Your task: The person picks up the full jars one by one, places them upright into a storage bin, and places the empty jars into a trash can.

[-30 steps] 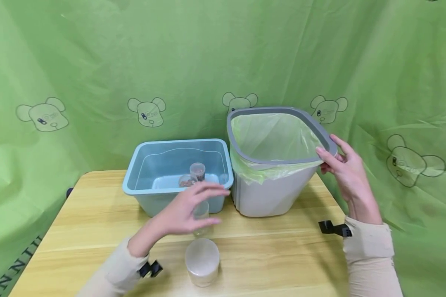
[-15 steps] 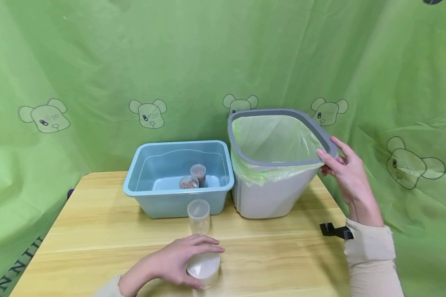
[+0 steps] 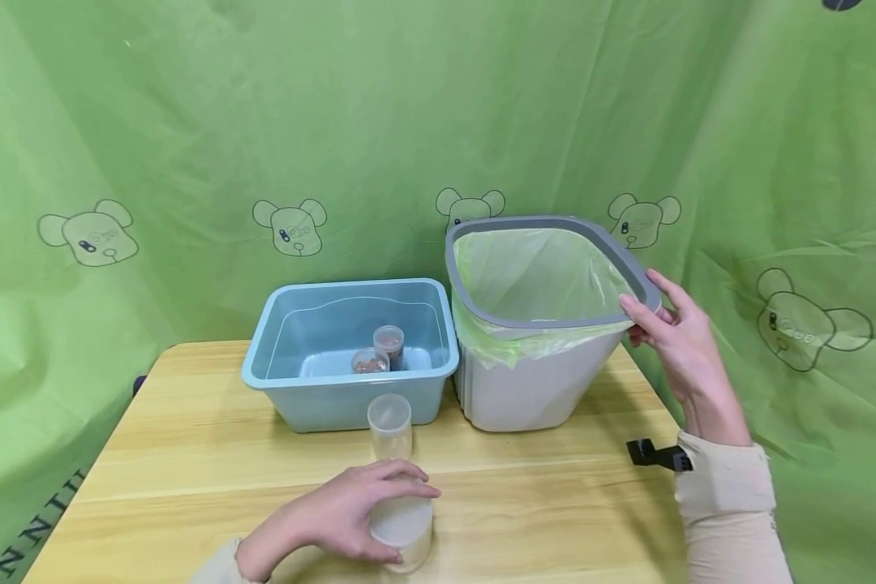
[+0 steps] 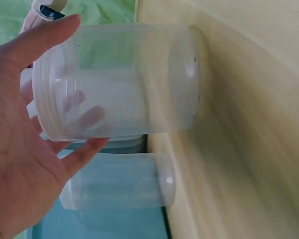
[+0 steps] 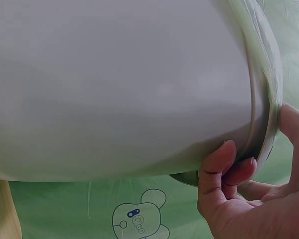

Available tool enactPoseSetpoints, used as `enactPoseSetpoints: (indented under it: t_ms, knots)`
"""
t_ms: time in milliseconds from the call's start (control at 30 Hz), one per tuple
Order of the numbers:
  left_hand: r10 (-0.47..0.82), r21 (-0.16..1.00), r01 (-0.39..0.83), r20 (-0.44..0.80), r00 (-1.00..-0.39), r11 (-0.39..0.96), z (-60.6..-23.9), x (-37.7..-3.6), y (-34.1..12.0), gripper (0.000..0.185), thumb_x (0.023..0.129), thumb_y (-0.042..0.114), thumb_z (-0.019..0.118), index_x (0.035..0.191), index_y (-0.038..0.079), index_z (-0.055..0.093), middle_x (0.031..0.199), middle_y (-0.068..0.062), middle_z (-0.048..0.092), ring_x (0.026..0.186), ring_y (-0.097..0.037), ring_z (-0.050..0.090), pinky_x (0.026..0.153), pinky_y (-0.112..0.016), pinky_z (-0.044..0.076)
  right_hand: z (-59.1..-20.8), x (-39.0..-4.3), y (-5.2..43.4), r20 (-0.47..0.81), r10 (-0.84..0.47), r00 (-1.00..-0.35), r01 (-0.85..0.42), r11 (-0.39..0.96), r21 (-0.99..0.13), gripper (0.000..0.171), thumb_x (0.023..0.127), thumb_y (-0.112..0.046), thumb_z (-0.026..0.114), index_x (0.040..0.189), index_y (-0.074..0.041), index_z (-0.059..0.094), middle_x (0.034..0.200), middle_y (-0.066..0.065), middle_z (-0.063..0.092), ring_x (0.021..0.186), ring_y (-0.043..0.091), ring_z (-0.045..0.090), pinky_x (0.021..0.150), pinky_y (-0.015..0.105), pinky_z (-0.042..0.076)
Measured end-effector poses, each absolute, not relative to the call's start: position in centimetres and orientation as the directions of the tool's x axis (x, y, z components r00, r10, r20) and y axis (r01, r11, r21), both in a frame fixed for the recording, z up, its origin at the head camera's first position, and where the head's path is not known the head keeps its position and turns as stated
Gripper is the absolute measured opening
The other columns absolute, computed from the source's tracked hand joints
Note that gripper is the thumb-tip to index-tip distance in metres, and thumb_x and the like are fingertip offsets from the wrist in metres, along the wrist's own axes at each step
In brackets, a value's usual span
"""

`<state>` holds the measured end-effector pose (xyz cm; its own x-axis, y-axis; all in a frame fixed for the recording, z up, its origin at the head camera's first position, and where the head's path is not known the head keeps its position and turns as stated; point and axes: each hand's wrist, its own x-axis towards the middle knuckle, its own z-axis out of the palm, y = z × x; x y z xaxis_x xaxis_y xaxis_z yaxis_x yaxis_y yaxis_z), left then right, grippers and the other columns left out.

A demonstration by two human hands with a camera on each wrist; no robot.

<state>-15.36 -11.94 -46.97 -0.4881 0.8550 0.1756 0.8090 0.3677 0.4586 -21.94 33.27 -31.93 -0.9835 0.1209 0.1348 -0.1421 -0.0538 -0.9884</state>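
Gripping a frosted jar (image 3: 401,527) near the table's (image 3: 190,454) front edge, the left hand (image 3: 336,515) is wrapping its fingers around it; the right hand (image 3: 675,341) is pinching the tilted bin's (image 3: 533,381) rim. Loosening either grip is risking the bin toppling or the jar knocking the empty jar (image 3: 390,426) behind.

A staged recording corner: green bear-print cloth (image 3: 292,122) hangs behind and beside a small wooden bench (image 3: 190,454).

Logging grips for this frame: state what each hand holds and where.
Left hand grips the clear lidded jar around its lid end. Right hand grips the waste bin by its grey rim.
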Motion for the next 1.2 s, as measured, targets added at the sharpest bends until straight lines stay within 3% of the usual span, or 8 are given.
enactPoseSetpoints:
  t_ms: [267, 533, 833, 1000, 1200]
  knots:
    - [0.833, 0.416, 0.826, 0.231, -0.502, 0.382, -44.8, -16.2, -11.6, 0.08, 0.08, 0.049, 0.085, 0.151, 0.038, 0.05, 0.15, 0.004, 0.052, 0.132, -0.017, 0.057, 0.101, -0.036, 0.053, -32.0, -21.9, 33.3, 0.135, 0.124, -0.983, -0.143, -0.059, -0.988, 0.093, 0.095, -0.012, 0.076, 0.167, -0.012, 0.017, 0.098, -0.003, 0.074, 0.07, 0.01, 0.063, 0.066, 0.021, 0.056]
    - [0.786, 0.392, 0.835, 0.336, -0.52, 0.386, -41.2, -17.4, -10.7, 0.08, 0.082, 0.056, 0.081, 0.153, 0.036, 0.05, 0.15, 0.004, 0.052, 0.132, -0.019, 0.056, 0.098, -0.046, 0.054, -31.9, -21.9, 33.3, 0.139, 0.123, -0.983, -0.147, -0.054, -0.988, 0.094, 0.094, -0.013, 0.076, 0.167, -0.013, 0.016, 0.098, -0.003, 0.073, 0.07, 0.01, 0.062, 0.066, 0.021, 0.056]
    - [0.728, 0.325, 0.904, 0.542, -0.419, 0.279, -35.8, -19.5, -10.4, 0.081, 0.082, 0.05, 0.083, 0.152, 0.021, 0.053, 0.15, -0.007, 0.053, 0.133, -0.027, 0.057, 0.098, -0.04, 0.057, -31.8, -22.0, 33.1, 0.15, 0.123, -0.981, -0.157, -0.05, -0.986, 0.093, 0.095, -0.012, 0.076, 0.167, -0.011, 0.017, 0.094, -0.004, 0.073, 0.068, 0.01, 0.063, 0.064, 0.02, 0.055]
    - [0.647, 0.386, 0.9, 0.636, -0.42, 0.205, -32.5, -20.5, -10.5, 0.082, 0.079, 0.039, 0.087, 0.15, 0.018, 0.054, 0.151, -0.009, 0.051, 0.132, -0.028, 0.057, 0.091, -0.036, 0.06, -31.9, -22.0, 33.1, 0.159, 0.122, -0.98, -0.166, -0.051, -0.985, 0.093, 0.095, -0.012, 0.076, 0.166, -0.01, 0.017, 0.094, -0.004, 0.074, 0.067, 0.01, 0.063, 0.064, 0.02, 0.055]
    - [0.494, 0.414, 0.898, 0.755, -0.431, 0.152, -29.3, -21.9, -10.3, 0.08, 0.079, 0.039, 0.084, 0.147, 0.011, 0.054, 0.148, -0.012, 0.051, 0.132, -0.029, 0.055, 0.096, -0.047, 0.058, -32.0, -22.0, 33.1, 0.153, 0.123, -0.98, -0.162, -0.064, -0.985, 0.093, 0.094, -0.012, 0.076, 0.166, -0.011, 0.017, 0.095, -0.004, 0.074, 0.069, 0.01, 0.063, 0.064, 0.02, 0.055]
